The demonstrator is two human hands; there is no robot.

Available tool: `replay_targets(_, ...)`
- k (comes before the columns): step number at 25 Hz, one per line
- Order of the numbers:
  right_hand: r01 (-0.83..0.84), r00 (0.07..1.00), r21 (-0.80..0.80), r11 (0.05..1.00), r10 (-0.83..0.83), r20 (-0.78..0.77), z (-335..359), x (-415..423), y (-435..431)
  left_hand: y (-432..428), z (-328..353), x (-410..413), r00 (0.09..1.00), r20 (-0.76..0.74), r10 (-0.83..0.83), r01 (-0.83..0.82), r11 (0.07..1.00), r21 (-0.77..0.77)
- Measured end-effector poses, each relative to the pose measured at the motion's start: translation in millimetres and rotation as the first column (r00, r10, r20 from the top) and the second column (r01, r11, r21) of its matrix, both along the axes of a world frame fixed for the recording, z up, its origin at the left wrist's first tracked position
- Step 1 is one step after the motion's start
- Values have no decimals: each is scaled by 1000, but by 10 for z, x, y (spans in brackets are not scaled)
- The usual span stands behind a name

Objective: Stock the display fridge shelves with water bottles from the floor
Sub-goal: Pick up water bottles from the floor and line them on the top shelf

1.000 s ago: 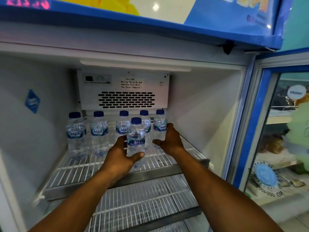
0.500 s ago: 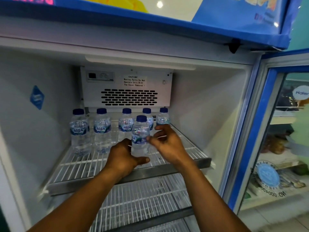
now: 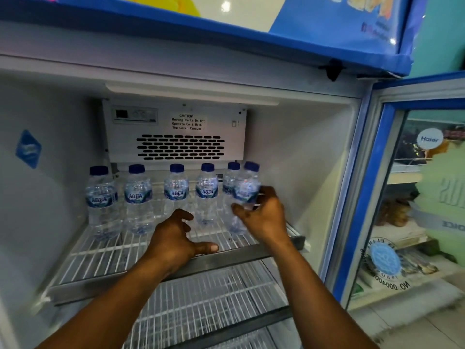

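White wire shelf (image 3: 100, 250) carries five upright bottles along back. I see right hand (image 3: 264, 217) at 3 o'clock, fingers wrapped round blurred sixth bottle (image 3: 247, 190), tilted. Left hand (image 3: 176, 243) at centre, palm down, fingers spread, empty, thumb near shelf front.

Your right hand (image 3: 264, 217): wrapped around a blurred water bottle (image 3: 245, 195) at the right end of the top wire shelf (image 3: 100, 255).
Your left hand (image 3: 176, 243): empty, fingers spread, resting on the shelf's near edge.
Far row: five upright Aqua bottles (image 3: 176, 192), blue caps, under the vent panel (image 3: 180, 147).
Door (image 3: 377, 197): open at your right.
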State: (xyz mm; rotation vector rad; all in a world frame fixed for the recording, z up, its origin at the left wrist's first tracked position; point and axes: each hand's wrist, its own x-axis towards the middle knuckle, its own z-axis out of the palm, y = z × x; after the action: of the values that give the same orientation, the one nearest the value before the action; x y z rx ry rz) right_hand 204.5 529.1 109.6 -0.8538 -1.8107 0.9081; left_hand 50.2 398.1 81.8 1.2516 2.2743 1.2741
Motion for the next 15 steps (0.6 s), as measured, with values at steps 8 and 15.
replay_targets(8,144,984,-34,989,-139,114,-82,5,880,68,-70,-25,997,-61,40,-39,999,28)
replay_targets(15,137,983,-40,990,-130,130,-143,-103,1015,80,-82,-48,996,-85,35,-34,999,19)
